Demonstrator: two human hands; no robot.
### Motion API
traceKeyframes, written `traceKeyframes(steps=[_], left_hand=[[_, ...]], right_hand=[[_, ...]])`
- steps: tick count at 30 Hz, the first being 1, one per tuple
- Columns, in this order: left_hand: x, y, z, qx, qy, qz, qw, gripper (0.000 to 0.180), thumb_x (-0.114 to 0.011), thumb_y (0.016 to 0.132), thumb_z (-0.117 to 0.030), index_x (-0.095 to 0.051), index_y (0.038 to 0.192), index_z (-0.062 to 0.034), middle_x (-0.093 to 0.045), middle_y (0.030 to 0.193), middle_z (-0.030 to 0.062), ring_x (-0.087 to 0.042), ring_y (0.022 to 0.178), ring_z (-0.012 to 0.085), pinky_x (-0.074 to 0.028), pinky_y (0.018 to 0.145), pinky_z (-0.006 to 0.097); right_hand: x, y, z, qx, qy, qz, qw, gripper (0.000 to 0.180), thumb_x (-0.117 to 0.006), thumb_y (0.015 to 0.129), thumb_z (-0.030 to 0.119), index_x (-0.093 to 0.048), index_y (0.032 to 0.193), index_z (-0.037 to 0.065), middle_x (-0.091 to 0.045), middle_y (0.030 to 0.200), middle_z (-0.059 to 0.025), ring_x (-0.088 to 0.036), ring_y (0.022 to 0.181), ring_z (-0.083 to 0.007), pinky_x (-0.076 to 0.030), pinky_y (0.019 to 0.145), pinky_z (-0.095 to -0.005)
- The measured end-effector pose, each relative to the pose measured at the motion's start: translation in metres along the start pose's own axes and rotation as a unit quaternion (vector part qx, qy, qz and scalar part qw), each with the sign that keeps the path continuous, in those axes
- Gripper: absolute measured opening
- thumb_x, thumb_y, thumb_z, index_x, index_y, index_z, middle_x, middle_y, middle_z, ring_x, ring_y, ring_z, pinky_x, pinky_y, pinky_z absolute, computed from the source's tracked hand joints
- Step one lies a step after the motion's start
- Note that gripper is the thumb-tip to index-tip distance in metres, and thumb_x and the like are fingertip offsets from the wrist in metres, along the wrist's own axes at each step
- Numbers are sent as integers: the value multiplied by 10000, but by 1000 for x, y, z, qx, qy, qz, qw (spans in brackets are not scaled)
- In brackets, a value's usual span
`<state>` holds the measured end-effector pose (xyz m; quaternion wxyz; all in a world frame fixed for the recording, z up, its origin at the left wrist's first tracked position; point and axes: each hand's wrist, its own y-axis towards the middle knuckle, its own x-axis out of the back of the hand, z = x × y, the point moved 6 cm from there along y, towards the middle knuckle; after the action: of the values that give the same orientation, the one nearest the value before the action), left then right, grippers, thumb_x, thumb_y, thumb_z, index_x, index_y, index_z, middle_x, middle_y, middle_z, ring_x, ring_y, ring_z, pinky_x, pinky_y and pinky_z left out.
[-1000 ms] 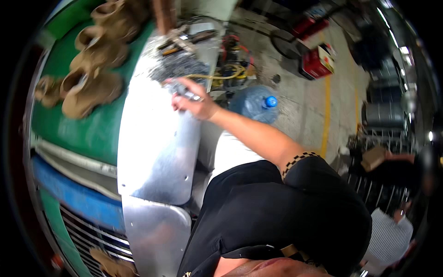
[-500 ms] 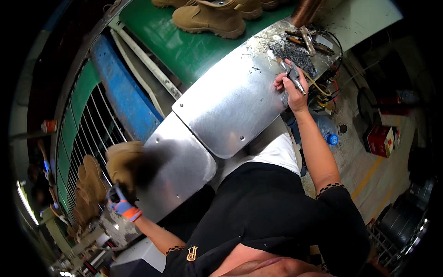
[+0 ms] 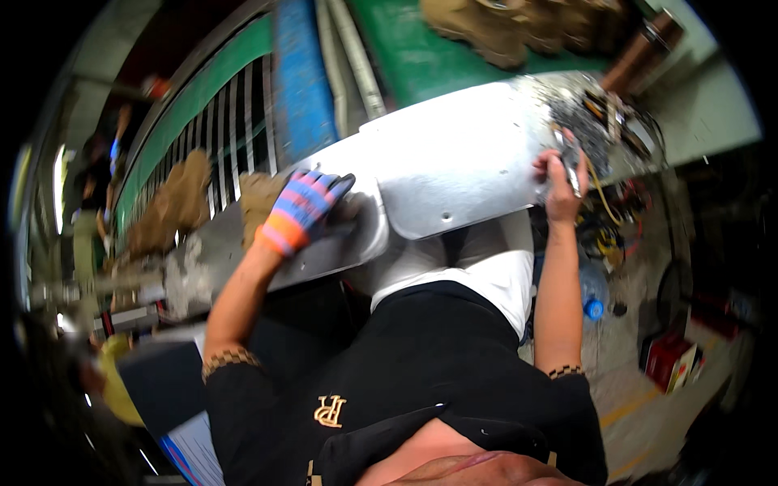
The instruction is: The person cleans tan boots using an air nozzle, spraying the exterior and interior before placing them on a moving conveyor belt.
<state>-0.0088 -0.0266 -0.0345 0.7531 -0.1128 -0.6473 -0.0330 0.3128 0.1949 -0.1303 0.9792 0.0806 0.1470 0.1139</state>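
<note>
My left hand [image 3: 306,204], in a striped blue, pink and orange glove, is over the left part of a shiny metal plate [image 3: 462,174]. Its fingers curl down beside a tan boot [image 3: 258,198]. The hand covers most of that boot, and motion smears the area beneath the fingertips. My right hand [image 3: 559,182], bare, is closed around a silver gun-shaped metal tool [image 3: 574,166] at the plate's right end. A yellow hose [image 3: 601,194] hangs just to the right of it.
More tan boots [image 3: 531,24] stand on a green surface [image 3: 405,73] at the back; others [image 3: 174,206] lie at the left beside a metal rack [image 3: 231,130]. Pliers-like tools [image 3: 620,121] and dark residue [image 3: 575,121] cover the bench's right end. A water bottle [image 3: 593,292] stands below right.
My view has turned, shifting the bench. My left hand has moved from the lower left to the plate, now covering most of the boot. My right hand keeps the metal tool.
</note>
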Motion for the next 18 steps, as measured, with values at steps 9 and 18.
traceKeyframes(steps=[9,18], left_hand=[[98,-65,53,95,-358,-536,759,778,-945,584,-202,-577,1231,23,-650,1157,152,-640,1046,218,-524,926,335],[81,-32,64,55,-522,-452,721,583,-804,731,-127,-580,1241,44,-649,1173,121,-613,1061,182,-477,950,310]], right_hand=[[24,-7,6,59,-51,-88,993,508,-463,924,99,-365,1399,-52,-643,884,-139,-618,753,-198,-524,686,-318],[-44,-58,19,-101,35,27,994,471,-520,915,82,-425,1352,-65,-591,720,-56,-581,656,-152,-496,649,-315]])
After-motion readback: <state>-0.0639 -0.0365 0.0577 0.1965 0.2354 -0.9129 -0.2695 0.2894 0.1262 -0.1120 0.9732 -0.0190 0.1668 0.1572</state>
